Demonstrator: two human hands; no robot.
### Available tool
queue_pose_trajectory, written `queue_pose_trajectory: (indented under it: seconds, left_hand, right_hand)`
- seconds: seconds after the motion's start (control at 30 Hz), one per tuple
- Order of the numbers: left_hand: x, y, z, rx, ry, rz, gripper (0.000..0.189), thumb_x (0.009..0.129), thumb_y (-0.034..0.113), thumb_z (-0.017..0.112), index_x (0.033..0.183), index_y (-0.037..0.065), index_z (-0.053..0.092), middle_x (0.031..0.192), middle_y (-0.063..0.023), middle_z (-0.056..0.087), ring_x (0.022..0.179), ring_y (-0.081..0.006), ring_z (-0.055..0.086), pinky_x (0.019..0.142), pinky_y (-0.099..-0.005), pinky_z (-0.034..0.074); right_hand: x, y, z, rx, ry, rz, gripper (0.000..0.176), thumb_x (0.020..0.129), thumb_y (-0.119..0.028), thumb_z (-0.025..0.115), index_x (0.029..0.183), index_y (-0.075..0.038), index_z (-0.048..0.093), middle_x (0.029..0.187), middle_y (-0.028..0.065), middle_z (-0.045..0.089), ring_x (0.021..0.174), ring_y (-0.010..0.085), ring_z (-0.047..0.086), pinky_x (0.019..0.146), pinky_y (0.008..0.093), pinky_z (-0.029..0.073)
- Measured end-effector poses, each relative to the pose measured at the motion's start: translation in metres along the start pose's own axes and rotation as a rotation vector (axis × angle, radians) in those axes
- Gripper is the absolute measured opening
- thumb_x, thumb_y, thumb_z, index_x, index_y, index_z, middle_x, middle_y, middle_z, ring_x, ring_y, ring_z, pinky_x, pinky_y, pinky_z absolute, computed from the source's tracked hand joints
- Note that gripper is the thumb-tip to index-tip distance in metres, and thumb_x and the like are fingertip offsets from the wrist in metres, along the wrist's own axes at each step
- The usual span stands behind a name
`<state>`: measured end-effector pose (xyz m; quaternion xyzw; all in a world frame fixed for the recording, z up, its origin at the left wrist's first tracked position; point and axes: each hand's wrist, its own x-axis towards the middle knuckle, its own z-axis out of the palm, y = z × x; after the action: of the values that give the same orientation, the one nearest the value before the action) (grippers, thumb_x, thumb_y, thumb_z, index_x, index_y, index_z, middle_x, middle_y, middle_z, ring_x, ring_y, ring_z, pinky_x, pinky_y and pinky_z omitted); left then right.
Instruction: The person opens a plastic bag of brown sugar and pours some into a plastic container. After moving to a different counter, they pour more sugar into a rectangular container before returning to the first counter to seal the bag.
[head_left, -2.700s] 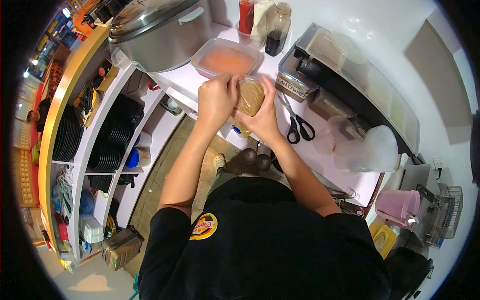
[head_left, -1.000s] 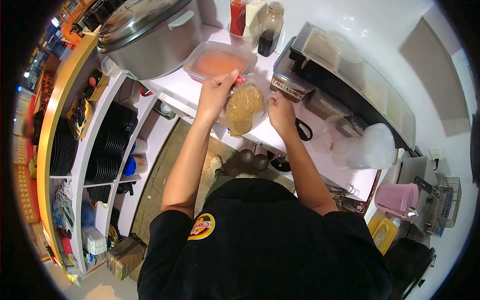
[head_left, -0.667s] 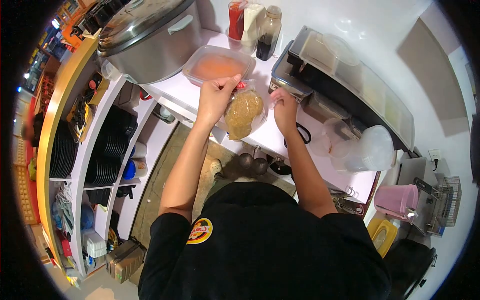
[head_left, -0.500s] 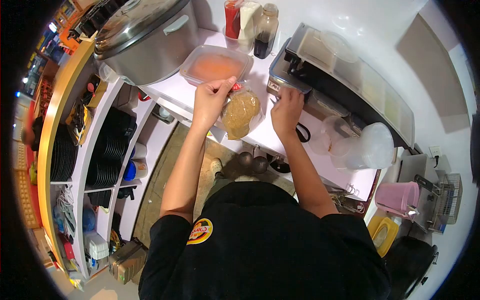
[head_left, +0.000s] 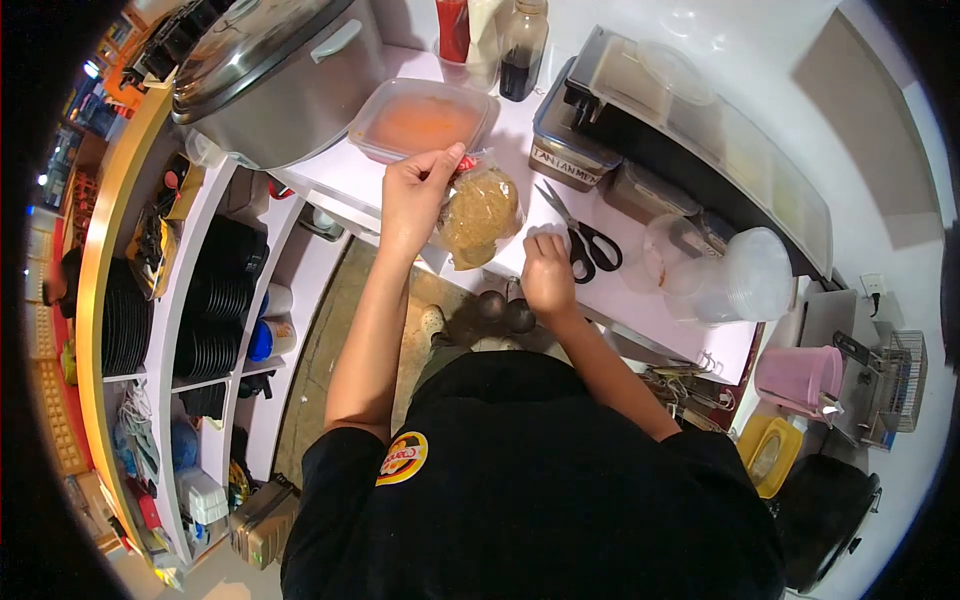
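Observation:
A clear plastic bag of brown powder hangs from my left hand, pinched at its top between thumb and fingers, where a bit of red shows. My right hand is at the counter's front edge with its fingers curled together; nothing shows in them. Just right of it lie black-handled scissors, blades partly apart and pointing away from me. Behind the bag is a clear tub with orange contents. Past the scissors stands a lidded container labelled TANTANMEN.
A large metal pot stands at the back left beside sauce bottles and a dark-liquid bottle. Stacked clear plastic bowls and a long lidded topping box occupy the right. Shelves with black dishes are at my left.
My right hand has drawn back toward me and slightly left from over the scissors, which now show in full. My left hand still holds the bag in nearly the same place.

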<state>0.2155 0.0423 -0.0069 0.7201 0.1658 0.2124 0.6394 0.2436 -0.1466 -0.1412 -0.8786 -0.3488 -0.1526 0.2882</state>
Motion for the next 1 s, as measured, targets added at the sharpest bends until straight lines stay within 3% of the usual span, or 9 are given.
queue_pose_trajectory:
  seconds: [0.07,0.17,0.27,0.3,0.4,0.43,0.53,0.77,1.0]
  left_hand:
    - [0.0,-0.002,0.0,-0.008,-0.001,0.007,0.03,0.09,0.023,0.061,0.08,-0.005,0.068,0.063,0.002,0.058,0.059,-0.0031,0.045,0.055,-0.0215,0.039]
    - [0.001,-0.005,-0.001,0.011,0.0,0.003,0.031,0.09,0.024,0.061,0.08,-0.005,0.068,0.063,0.0022,0.058,0.059,-0.0031,0.045,0.054,-0.0213,0.038]
    - [0.0,-0.005,0.001,0.002,0.024,0.006,0.031,0.089,0.024,0.062,0.08,-0.005,0.068,0.062,0.0026,0.057,0.059,-0.003,0.044,0.054,-0.0215,0.038]
    - [-0.001,-0.004,0.001,0.01,0.017,0.004,0.031,0.089,0.024,0.062,0.08,-0.005,0.068,0.062,0.0025,0.058,0.059,-0.003,0.044,0.054,-0.0214,0.038]
    - [-0.001,-0.004,0.0,0.029,0.007,-0.01,0.032,0.089,0.025,0.062,0.08,-0.005,0.068,0.063,0.0022,0.058,0.059,-0.0032,0.045,0.054,-0.0212,0.038]
    - [0.0,-0.007,-0.001,0.033,0.004,-0.024,0.032,0.089,0.026,0.062,0.08,-0.005,0.068,0.063,0.002,0.058,0.059,-0.0034,0.045,0.054,-0.0212,0.038]
    - [0.001,-0.009,-0.001,0.025,0.009,0.005,0.033,0.089,0.026,0.062,0.081,-0.005,0.068,0.064,0.0012,0.059,0.06,-0.0038,0.046,0.055,-0.0213,0.039]
    - [0.002,-0.013,0.0,-0.028,-0.007,0.034,0.032,0.089,0.026,0.062,0.082,-0.005,0.069,0.066,-0.0005,0.061,0.062,-0.0044,0.048,0.058,-0.0215,0.041]
    - [0.003,-0.017,0.001,-0.065,-0.018,0.042,0.033,0.089,0.027,0.061,0.082,-0.005,0.068,0.066,-0.0003,0.061,0.061,-0.0047,0.048,0.058,-0.0219,0.041]
  right_hand:
    - [-0.001,0.001,-0.001,0.038,0.055,0.033,0.013,0.075,0.005,0.051,0.086,0.002,0.057,0.087,0.0142,0.058,0.088,0.0275,0.055,0.079,0.0352,0.045]
    - [0.023,0.007,-0.01,0.559,0.12,0.445,0.008,0.082,0.001,0.051,0.089,0.002,0.055,0.088,0.0131,0.059,0.084,0.0205,0.056,0.077,0.0298,0.044]
    - [0.03,0.022,0.007,0.924,0.213,0.464,0.006,0.084,-0.004,0.054,0.087,0.001,0.053,0.088,0.0105,0.06,0.081,0.0145,0.055,0.074,0.026,0.043]
    - [0.028,0.017,0.005,0.675,0.202,0.404,0.006,0.08,0.001,0.048,0.085,0.002,0.051,0.091,0.0168,0.057,0.085,0.0288,0.056,0.073,0.0358,0.044]
    - [0.011,0.008,0.013,0.253,0.166,0.158,0.005,0.08,0.002,0.049,0.085,0.002,0.051,0.093,0.017,0.057,0.083,0.0304,0.056,0.075,0.0368,0.045]
    - [0.006,0.0,0.011,0.272,0.071,0.2,0.013,0.077,0.005,0.048,0.088,0.002,0.053,0.098,0.02,0.056,0.091,0.0377,0.054,0.081,0.0413,0.045]
    - [-0.006,-0.006,0.014,0.063,0.137,0.033,0.02,0.075,0.006,0.048,0.093,0.003,0.056,0.105,0.0207,0.056,0.097,0.0383,0.055,0.086,0.0405,0.046]
    - [-0.012,-0.019,-0.028,0.029,-0.215,0.113,0.031,0.078,-0.012,0.058,0.104,0.004,0.06,0.123,0.0181,0.051,0.109,0.0358,0.047,0.097,0.0475,0.035]
    - [0.01,-0.014,-0.031,0.136,0.183,0.077,0.03,0.074,-0.011,0.065,0.103,-0.004,0.063,0.108,0.0143,0.054,0.105,0.0327,0.046,0.092,0.047,0.035]
